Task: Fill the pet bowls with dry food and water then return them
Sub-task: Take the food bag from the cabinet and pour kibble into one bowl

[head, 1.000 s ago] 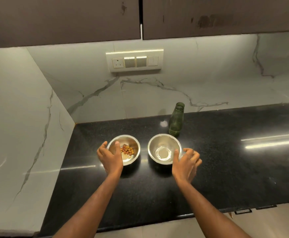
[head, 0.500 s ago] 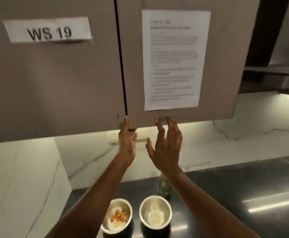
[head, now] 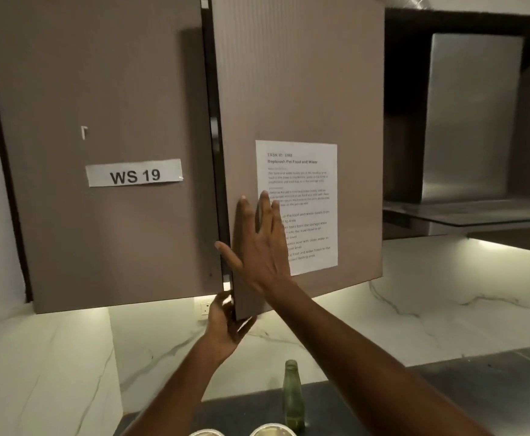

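"WS 19" label (head: pixel 134 175) on left cabinet door, printed sheet (head: pixel 301 184) headed "Replenish Pet Food and Water" on right door (head: pixel 298 89), left hand (head: pixel 225 322) gripping that door's lower corner, right hand (head: pixel 259 247) fingers spread flat against it, two bowl rims (head: pixel 241 432) and green bottle (head: pixel 292 401) at bench's back edge.

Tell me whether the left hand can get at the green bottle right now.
Probably not at once: the left hand grips the cabinet door's lower corner. Once it lets go, the green bottle stands unobstructed below.
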Available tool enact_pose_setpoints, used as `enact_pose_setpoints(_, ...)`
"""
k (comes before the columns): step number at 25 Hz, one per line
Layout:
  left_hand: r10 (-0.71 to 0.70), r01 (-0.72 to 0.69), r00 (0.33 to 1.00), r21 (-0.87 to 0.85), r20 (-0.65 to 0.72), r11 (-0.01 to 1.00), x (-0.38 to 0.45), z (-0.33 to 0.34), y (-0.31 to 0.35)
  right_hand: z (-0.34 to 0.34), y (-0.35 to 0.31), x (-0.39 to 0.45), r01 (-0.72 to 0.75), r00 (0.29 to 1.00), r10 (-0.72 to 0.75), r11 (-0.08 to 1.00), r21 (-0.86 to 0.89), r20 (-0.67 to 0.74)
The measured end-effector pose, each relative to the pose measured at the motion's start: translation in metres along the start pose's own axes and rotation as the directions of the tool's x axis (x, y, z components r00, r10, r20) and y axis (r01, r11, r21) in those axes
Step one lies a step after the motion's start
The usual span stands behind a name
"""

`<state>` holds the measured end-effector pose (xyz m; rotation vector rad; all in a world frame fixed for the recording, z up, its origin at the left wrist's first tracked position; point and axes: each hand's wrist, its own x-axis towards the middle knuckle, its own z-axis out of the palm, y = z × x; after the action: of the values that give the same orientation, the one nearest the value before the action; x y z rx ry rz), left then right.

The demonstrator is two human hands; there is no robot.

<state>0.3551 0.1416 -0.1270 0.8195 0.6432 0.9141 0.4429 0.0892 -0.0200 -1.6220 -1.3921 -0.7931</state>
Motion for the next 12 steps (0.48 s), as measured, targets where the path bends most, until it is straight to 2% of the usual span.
enact_pose_setpoints(2, 0.016, -0.02, 1.0, 0.365, 0.013, 0.931, -0.031, 0.014, 0.013, -0.038, -0.021, 0.001, -0.047, 0.997, 0.046, 0.999, -0.016, -0.067)
enact_pose_setpoints(4, 0.025, -0.055, 0.998, 0.681, 0.054, 0.73, -0.07, 0.044, 0.028, -0.074, -0.03, 0.005, -0.093, 0.987, 0.09, 0.996, -0.015, -0.133)
enact_pose_setpoints(5, 0.024, -0.091, 0.995, 0.765, 0.098, 0.638, -0.094, 0.064, 0.032, -0.096, -0.031, 0.005, -0.096, 0.982, 0.094, 0.995, -0.004, -0.162)
enact_pose_setpoints(6, 0.026, -0.125, 0.99, 0.793, 0.137, 0.596, -0.115, 0.083, 0.036, -0.118, -0.031, 0.006, -0.091, 0.979, 0.09, 0.996, 0.006, -0.183)
enact_pose_setpoints(7, 0.073, -0.177, 0.983, 0.773, 0.168, 0.609, -0.135, 0.103, 0.037, -0.139, -0.029, 0.004, -0.085, 0.978, 0.085, 0.996, 0.008, -0.192)
enact_pose_setpoints(10, 0.29, -0.389, 0.921, 0.551, 0.261, 0.738, -0.17, 0.154, 0.032, -0.193, -0.02, -0.014, -0.085, 0.977, 0.08, 0.996, -0.014, -0.198)
enact_pose_setpoints(12, 0.347, -0.473, 0.866, 0.364, 0.36, 0.803, -0.187, 0.179, 0.023, -0.225, -0.006, -0.028, -0.095, 0.969, 0.095, 0.995, 0.012, -0.23)
